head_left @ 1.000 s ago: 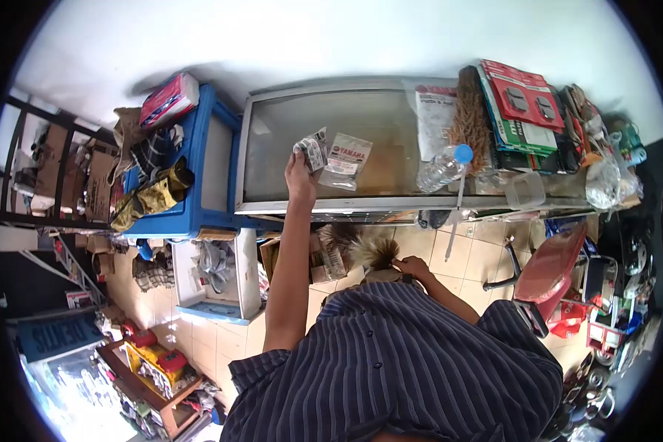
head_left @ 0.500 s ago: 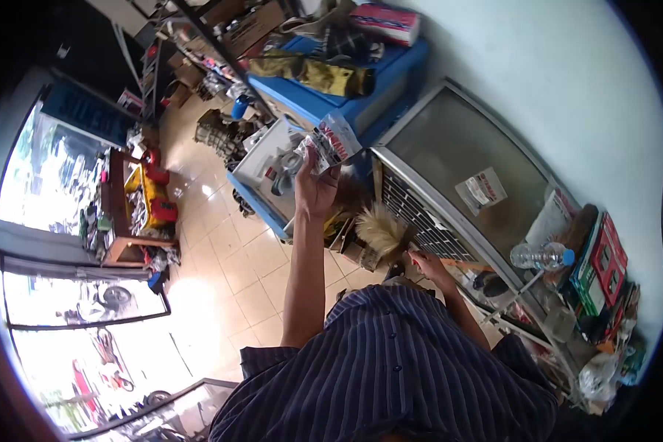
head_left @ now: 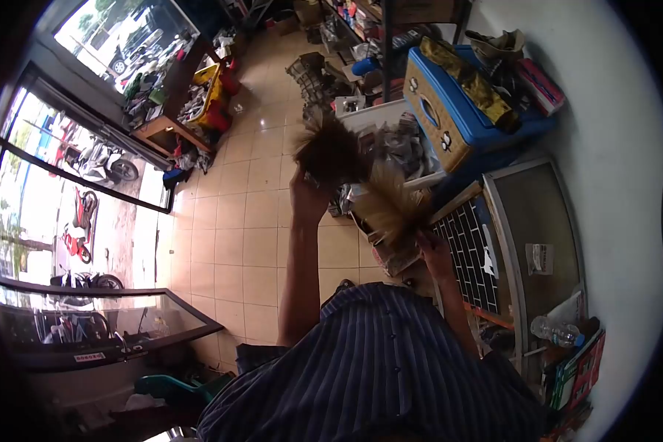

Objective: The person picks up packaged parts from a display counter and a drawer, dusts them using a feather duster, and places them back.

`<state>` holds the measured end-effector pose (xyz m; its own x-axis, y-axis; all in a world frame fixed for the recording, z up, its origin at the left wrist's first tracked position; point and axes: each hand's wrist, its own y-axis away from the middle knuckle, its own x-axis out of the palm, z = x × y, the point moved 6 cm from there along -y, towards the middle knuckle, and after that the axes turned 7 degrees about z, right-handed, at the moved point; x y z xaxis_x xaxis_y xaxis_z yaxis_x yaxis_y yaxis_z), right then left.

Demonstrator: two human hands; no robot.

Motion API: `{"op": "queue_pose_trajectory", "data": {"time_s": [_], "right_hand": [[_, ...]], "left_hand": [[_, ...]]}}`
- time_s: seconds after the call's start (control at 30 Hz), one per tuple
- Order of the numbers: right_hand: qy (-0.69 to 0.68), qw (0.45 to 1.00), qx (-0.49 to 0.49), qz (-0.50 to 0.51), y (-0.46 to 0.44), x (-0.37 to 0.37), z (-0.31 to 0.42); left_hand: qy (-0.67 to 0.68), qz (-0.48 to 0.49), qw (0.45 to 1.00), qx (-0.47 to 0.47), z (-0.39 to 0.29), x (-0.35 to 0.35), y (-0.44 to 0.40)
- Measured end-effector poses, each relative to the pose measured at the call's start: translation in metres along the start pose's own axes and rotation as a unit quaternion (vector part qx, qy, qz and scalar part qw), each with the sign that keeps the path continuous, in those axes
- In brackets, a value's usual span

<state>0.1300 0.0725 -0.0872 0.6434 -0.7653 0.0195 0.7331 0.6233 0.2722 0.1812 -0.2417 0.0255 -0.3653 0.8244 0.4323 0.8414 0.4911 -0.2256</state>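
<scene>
My right hand (head_left: pixel 436 254) is closed around the handle end of a feather duster (head_left: pixel 387 202). The duster's pale feathers lie nearest that hand, and its dark tip spreads over the fingers of my left hand (head_left: pixel 309 197). My left hand is raised in front of me, its fingers mostly covered by the dark feathers. The clear plastic packet it held a moment ago is hidden behind them. Beyond the duster stands a white bin (head_left: pixel 390 114) with several plastic-wrapped parts in it.
To the right is a glass display case (head_left: pixel 549 214), with a packet (head_left: pixel 539 259) and a water bottle (head_left: pixel 556 331) on it. A blue box (head_left: pixel 457 96) stands ahead. On the left are a wooden table (head_left: pixel 158 132), a yellow crate (head_left: pixel 202 96) and a glass door (head_left: pixel 125 324).
My view has swung left. The duster has moved up from beside the case onto my left hand, covering the packet seen there before.
</scene>
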Motion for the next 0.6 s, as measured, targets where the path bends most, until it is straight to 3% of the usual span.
{"op": "queue_pose_trajectory", "data": {"time_s": [0.03,0.07,0.17,0.2,0.27,0.33,0.4,0.43,0.53,0.57,0.6], "right_hand": [[0.005,1.000,-0.001,0.014,-0.006,0.012,0.007],[0.011,1.000,0.011,0.002,-0.011,0.023,0.018],[0.019,0.999,-0.011,0.044,-0.022,0.059,0.022],[0.016,0.996,-0.044,0.080,-0.025,0.073,0.021],[0.087,0.989,-0.104,0.057,-0.035,0.093,0.016],[0.155,0.973,-0.165,0.034,-0.041,0.105,0.017],[0.055,0.996,-0.015,0.075,-0.051,0.114,0.012],[0.058,0.995,-0.017,0.085,-0.054,0.117,0.014],[0.029,0.985,0.014,0.168,-0.057,0.134,0.003],[0.102,0.981,-0.053,0.157,-0.058,0.141,0.005],[0.175,0.967,-0.119,0.142,-0.057,0.145,0.009]], "left_hand": [[0.028,-0.021,0.999,-0.002,-0.005,-0.016,0.005],[0.342,0.044,0.938,-0.042,-0.015,-0.016,0.008],[0.339,-0.025,0.941,-0.004,-0.038,-0.053,0.020],[0.165,-0.052,0.984,0.031,-0.048,-0.067,0.026],[0.345,-0.006,0.937,0.060,-0.065,-0.076,0.033],[0.324,-0.016,0.945,0.047,-0.071,-0.100,0.039],[0.345,-0.051,0.936,0.046,-0.076,-0.121,0.049],[0.343,-0.057,0.936,0.055,-0.079,-0.130,0.052],[0.303,-0.068,0.948,0.066,-0.084,-0.155,0.060],[0.111,-0.066,0.988,0.079,-0.091,-0.160,0.064],[-0.083,-0.060,0.991,0.087,-0.096,-0.161,0.067]]}}
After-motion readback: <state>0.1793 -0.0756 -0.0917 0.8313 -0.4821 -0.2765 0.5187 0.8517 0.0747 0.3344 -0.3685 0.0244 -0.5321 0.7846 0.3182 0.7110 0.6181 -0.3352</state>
